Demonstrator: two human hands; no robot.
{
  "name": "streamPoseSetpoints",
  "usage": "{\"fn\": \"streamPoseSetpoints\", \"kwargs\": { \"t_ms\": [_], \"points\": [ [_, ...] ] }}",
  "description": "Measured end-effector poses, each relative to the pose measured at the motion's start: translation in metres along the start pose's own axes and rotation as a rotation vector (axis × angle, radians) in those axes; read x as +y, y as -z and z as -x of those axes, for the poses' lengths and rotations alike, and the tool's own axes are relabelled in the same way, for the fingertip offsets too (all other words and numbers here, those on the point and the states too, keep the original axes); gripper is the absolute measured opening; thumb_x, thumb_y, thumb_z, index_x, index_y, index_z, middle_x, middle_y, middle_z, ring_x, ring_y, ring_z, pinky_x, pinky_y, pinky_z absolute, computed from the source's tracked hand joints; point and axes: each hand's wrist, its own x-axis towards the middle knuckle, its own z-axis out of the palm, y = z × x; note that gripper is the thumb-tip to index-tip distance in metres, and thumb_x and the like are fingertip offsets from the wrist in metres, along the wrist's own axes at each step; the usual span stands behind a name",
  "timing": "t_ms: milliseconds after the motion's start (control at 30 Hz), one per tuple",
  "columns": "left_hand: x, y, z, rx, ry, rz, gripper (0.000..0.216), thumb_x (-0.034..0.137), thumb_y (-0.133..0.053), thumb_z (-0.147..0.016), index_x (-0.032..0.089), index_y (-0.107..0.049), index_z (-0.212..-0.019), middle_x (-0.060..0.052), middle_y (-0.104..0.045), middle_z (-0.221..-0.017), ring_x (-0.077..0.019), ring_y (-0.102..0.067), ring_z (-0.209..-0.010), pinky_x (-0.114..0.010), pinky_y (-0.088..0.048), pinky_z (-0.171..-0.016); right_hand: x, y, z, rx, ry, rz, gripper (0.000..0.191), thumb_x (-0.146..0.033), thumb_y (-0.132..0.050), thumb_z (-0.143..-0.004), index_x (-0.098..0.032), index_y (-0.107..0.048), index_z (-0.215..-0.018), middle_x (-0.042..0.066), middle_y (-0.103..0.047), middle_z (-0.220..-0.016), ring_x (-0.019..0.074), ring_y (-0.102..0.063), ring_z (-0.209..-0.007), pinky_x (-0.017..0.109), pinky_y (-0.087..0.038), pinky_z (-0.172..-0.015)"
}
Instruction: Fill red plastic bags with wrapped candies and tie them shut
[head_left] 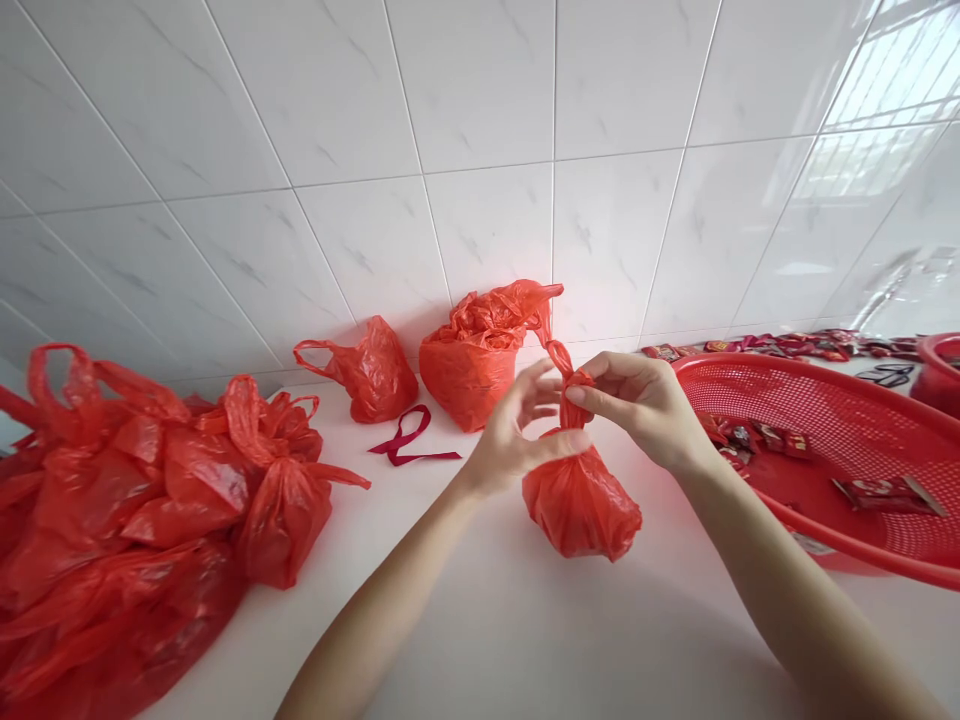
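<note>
A small filled red plastic bag (581, 505) stands on the white counter (525, 620) in front of me. Both hands work at its twisted top. My right hand (645, 405) pinches the knot of the bag's handles from the right. My left hand (517, 430) holds the bag's neck, thumb across it and fingers curled above, with one handle strip rising behind them.
A pile of tied red bags (135, 500) lies at the left. Two more red bags (371, 370) (480, 355) stand by the tiled wall, a dark red ribbon (409, 440) between them. A red mesh basket (840, 440) with small wrapped packets sits at the right.
</note>
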Motion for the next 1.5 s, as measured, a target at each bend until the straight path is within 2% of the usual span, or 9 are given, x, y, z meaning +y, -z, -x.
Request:
{"fn": "streamPoseSetpoints", "kwargs": {
  "t_ms": [200,433,567,800,1033,1133,1300,1400,1500],
  "points": [
    [-0.02,-0.02,0.005,-0.08,0.118,-0.102,0.023,0.04,-0.072,-0.086,0.018,-0.064,-0.084,-0.003,-0.063,-0.086,-0.0172,-0.058,-0.081,-0.031,-0.046,-0.075,-0.001,0.0,0.001,0.066,0.032,0.086,0.026,-0.04,-0.079,-0.08,-0.018,-0.068,-0.072,0.001,-0.067,-0.066,0.0151,-0.062,-0.059,0.03,-0.052,-0.057],
    [-0.038,-0.022,0.006,-0.111,0.168,-0.066,0.038,0.054,-0.064,-0.088,0.017,-0.057,-0.082,0.002,-0.049,-0.074,-0.012,-0.043,-0.066,-0.027,-0.035,-0.063,-0.006,0.007,0.0,0.216,0.004,0.119,0.024,-0.038,-0.081,-0.078,-0.019,-0.068,-0.072,0.002,-0.069,-0.062,0.014,-0.057,-0.056,0.029,-0.046,-0.055],
    [-0.043,-0.021,0.008,-0.144,0.178,-0.049,0.043,0.056,-0.061,-0.09,0.019,-0.046,-0.074,0.004,-0.04,-0.067,-0.0105,-0.036,-0.06,-0.027,-0.03,-0.058,-0.006,0.009,0.0,0.217,-0.024,0.089,0.024,-0.038,-0.083,-0.076,-0.021,-0.068,-0.07,0.0,-0.065,-0.058,0.0126,-0.051,-0.052,0.029,-0.042,-0.051],
    [-0.037,-0.017,0.012,-0.218,0.18,0.044,0.05,0.065,-0.041,-0.096,0.018,-0.054,-0.085,-0.003,-0.05,-0.08,-0.0156,-0.046,-0.07,-0.032,-0.037,-0.066,-0.004,0.014,-0.001,0.238,-0.015,0.046,0.025,-0.038,-0.085,-0.073,-0.022,-0.067,-0.068,-0.001,-0.061,-0.055,0.0107,-0.044,-0.048,0.028,-0.038,-0.047],
    [-0.035,-0.005,0.005,-0.161,0.126,-0.121,0.045,0.058,-0.049,-0.095,0.019,-0.045,-0.073,0.003,-0.037,-0.068,-0.0117,-0.035,-0.062,-0.028,-0.031,-0.06,-0.011,0.014,0.0,0.202,-0.046,0.116,0.025,-0.041,-0.083,-0.073,-0.021,-0.069,-0.071,-0.002,-0.062,-0.055,0.0106,-0.05,-0.048,0.028,-0.045,-0.051],
    [-0.026,0.019,0.0,0.005,0.078,-0.265,0.046,0.058,-0.055,-0.09,0.019,-0.048,-0.066,0.003,-0.039,-0.064,-0.0122,-0.037,-0.061,-0.027,-0.031,-0.059,-0.018,0.021,0.002,0.147,-0.071,0.19,0.024,-0.042,-0.083,-0.074,-0.021,-0.075,-0.08,-0.001,-0.066,-0.058,0.0132,-0.057,-0.052,0.03,-0.049,-0.055],
    [0.021,0.099,-0.017,0.649,-0.126,-0.441,0.033,0.05,-0.062,-0.083,0.019,-0.064,-0.072,0.0,-0.061,-0.076,-0.016,-0.055,-0.075,-0.026,-0.042,-0.071,-0.027,0.039,0.005,0.239,-0.054,0.23,0.019,-0.041,-0.079,-0.078,-0.022,-0.078,-0.082,0.001,-0.068,-0.064,0.0142,-0.06,-0.055,0.031,-0.049,-0.059],
    [0.055,0.162,-0.03,1.043,-0.152,-0.662,0.032,0.04,-0.062,-0.083,0.019,-0.052,-0.061,0.005,-0.043,-0.057,-0.0128,-0.043,-0.063,-0.023,-0.037,-0.061,-0.03,0.048,0.007,0.294,-0.046,0.259,0.016,-0.04,-0.077,-0.081,-0.024,-0.078,-0.083,0.0,-0.068,-0.063,0.0152,-0.061,-0.058,0.033,-0.049,-0.064],
    [0.078,0.216,-0.037,1.289,0.004,-1.002,0.041,0.034,-0.061,-0.087,0.019,-0.041,-0.054,0.006,-0.027,-0.05,-0.0113,-0.035,-0.061,-0.023,-0.032,-0.058,-0.032,0.052,0.01,0.316,-0.043,0.294,0.016,-0.041,-0.077,-0.082,-0.025,-0.078,-0.084,-0.001,-0.066,-0.06,0.0157,-0.06,-0.058,0.033,-0.046,-0.064]
  ]
}}
